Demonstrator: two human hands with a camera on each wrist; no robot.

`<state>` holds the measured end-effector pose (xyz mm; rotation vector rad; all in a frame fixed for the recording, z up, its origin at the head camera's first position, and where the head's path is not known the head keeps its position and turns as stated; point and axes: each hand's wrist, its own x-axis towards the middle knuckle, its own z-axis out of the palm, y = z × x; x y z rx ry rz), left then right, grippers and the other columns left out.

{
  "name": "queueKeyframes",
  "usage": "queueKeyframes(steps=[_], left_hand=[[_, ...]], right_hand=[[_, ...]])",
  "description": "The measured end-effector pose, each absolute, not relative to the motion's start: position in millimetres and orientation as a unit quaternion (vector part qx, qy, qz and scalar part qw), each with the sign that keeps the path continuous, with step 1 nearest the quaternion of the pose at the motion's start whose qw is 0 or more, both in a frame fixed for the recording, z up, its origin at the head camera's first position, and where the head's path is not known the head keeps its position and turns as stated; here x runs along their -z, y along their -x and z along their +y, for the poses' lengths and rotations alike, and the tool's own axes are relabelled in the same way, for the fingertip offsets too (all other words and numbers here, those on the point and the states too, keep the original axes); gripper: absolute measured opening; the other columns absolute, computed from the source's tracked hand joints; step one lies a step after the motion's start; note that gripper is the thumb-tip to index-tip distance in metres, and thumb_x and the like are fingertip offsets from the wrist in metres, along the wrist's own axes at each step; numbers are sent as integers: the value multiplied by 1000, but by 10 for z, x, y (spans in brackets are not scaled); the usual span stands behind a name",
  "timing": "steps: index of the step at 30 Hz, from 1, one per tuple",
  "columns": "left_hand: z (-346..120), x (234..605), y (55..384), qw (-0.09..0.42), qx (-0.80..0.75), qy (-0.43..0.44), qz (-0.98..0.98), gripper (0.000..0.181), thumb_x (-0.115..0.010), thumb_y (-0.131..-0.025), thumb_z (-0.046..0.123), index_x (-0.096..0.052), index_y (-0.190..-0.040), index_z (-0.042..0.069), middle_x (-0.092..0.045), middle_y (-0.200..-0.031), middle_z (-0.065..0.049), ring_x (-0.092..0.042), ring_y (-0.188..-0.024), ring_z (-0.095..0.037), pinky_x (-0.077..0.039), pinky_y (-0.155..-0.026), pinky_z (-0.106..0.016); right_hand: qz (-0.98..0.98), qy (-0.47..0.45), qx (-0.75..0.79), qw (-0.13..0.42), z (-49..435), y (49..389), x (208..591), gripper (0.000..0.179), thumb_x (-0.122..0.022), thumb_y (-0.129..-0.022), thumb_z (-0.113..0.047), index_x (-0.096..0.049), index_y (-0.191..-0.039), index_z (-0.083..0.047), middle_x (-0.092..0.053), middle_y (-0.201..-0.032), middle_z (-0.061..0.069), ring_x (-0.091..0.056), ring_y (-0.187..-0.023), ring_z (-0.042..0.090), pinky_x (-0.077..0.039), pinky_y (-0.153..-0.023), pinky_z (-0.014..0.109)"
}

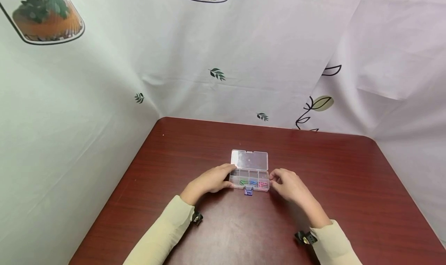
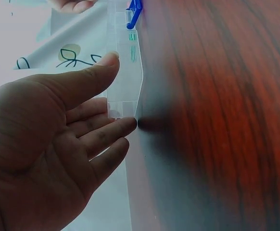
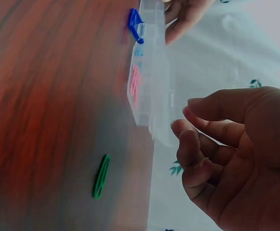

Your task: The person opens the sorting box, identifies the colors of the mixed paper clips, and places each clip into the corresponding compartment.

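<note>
A clear plastic compartment box [image 1: 234, 182] lies on the table with its lid [image 1: 249, 159] raised at the back. Its front compartments hold green paper clips [image 1: 243, 182], blue paper clips [image 1: 253, 183] and pink paper clips [image 1: 263, 184]. My left hand [image 1: 213, 179] holds the box's left end, thumb at the front corner and fingers toward the hinge side. Beside the right end is my right hand [image 1: 288, 184], fingers loosely bent, with nothing visible in them. A single green paper clip [image 3: 101, 176] lies on the table below that hand in the right wrist view.
The blue latch [image 1: 248, 191] hangs from the box's front edge. Under everything is a reddish-brown wooden table [image 1: 195, 141] with rounded back corners. White printed cloth [image 1: 278, 55] rises behind the table and along its sides.
</note>
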<state>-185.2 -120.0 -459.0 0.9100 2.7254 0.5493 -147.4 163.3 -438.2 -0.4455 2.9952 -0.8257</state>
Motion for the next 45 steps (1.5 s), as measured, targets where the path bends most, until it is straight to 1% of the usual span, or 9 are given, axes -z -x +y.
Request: queueKeyframes(steps=[6,15,19,23,29,40,45], left_hand=[[-1196,4583,1853,108,-184,-309,927,62,-72,-96,28,-47,-148,6,-51,-148,-12,-53,-133,-26,-44,-111,-42],[-1199,4578,1849,108,-184,-309,927,61,-72,-96,28,-47,-148,6,-51,-148,-12,-53,-133,-26,-44,-111,-42],[-1198,4581,1847,109,-181,-308,928,62,-72,-96,29,-47,-148,6,-51,-149,-12,-52,-134,-26,-44,-112,-42],[-1196,4579,1848,109,-182,-308,927,62,-71,-96,28,-46,-148,6,-50,-149,-13,-52,-134,-27,-44,-112,-42],[-1196,4583,1850,107,-185,-310,927,62,-72,-96,27,-47,-148,5,-50,-149,-13,-53,-133,-27,-44,-111,-43],[-1182,4562,1839,111,-187,-308,926,61,-71,-96,27,-46,-148,5,-51,-149,-13,-53,-133,-27,-44,-111,-43],[-1185,4574,1848,112,-185,-305,927,61,-72,-96,27,-47,-147,4,-51,-148,-13,-52,-134,-26,-44,-112,-42]], right_hand=[[956,134,259,8,1725,1448,4415,7,-72,-88,-5,-69,-89,-11,-62,-82,-2,-57,-74,13,-49,-67,31],[960,128,246,26,1843,1367,4437,8,-73,-88,-7,-69,-92,-11,-63,-85,-1,-58,-76,14,-50,-69,34],[961,135,239,33,1877,1312,4445,10,-75,-87,-10,-69,-94,-12,-64,-89,-1,-61,-79,15,-51,-71,36],[961,149,229,39,1915,1267,4463,13,-77,-86,-12,-68,-95,-12,-64,-92,-1,-59,-82,16,-51,-75,38],[961,167,217,43,1989,1211,4499,15,-78,-85,-11,-68,-96,-11,-64,-96,0,-58,-84,16,-51,-77,40],[964,158,207,56,2100,1142,4534,19,-81,-82,-10,-67,-94,-14,-60,-94,-2,-57,-83,16,-50,-73,39],[964,158,205,56,2118,1138,4564,19,-81,-81,-9,-65,-90,-16,-56,-91,-3,-54,-81,14,-48,-71,37]])
